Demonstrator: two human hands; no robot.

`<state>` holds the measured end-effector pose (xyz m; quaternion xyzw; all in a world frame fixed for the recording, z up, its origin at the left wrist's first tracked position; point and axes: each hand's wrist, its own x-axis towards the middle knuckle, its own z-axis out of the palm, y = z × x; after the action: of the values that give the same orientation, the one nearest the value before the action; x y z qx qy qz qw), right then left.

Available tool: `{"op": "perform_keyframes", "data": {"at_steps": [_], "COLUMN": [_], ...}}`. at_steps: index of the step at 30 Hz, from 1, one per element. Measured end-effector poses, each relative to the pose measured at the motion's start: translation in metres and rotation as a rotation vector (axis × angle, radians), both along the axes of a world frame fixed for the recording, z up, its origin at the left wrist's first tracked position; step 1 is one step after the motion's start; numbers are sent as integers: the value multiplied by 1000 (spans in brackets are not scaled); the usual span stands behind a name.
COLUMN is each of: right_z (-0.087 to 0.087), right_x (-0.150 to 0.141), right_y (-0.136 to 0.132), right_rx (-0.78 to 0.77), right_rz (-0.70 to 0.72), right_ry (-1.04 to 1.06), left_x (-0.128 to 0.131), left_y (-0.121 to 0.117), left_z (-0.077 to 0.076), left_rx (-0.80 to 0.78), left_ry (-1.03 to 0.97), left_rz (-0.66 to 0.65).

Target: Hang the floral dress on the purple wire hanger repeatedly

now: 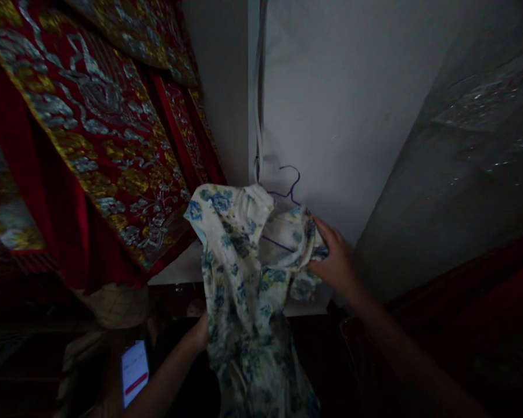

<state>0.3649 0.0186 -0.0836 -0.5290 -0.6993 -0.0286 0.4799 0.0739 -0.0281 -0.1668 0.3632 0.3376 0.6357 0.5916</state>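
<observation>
A white dress with a blue flower print [244,273] hangs on a thin purple wire hanger [290,188] in front of a pale wall. My right hand [335,261] is closed on the dress at its right shoulder. My left hand [199,334] reaches under the dress's left side at about waist height; its fingers are hidden behind the cloth.
Red garments with gold and silver embroidery [96,128] hang at the left. A lit phone screen [134,371] glows at the lower left. A white cord [258,104] runs down the wall [340,104]. A grey plastic-covered surface [475,151] fills the right.
</observation>
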Motion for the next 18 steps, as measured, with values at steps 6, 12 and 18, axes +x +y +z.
{"op": "perform_keyframes", "data": {"at_steps": [6,12,18], "right_z": [95,65,-65], "right_x": [-5,-14,-59], "right_y": [36,-4,-66], "right_rx": [130,164,-49], "right_rz": [40,258,74], "right_ry": [-293,-205,886], "left_x": [7,18,41], "left_y": [6,-7,-42], "left_z": [2,-1,-44], "left_rx": [-123,-186,-402], "left_ry": [-124,71,-53], "left_rz": [116,339,277]}}
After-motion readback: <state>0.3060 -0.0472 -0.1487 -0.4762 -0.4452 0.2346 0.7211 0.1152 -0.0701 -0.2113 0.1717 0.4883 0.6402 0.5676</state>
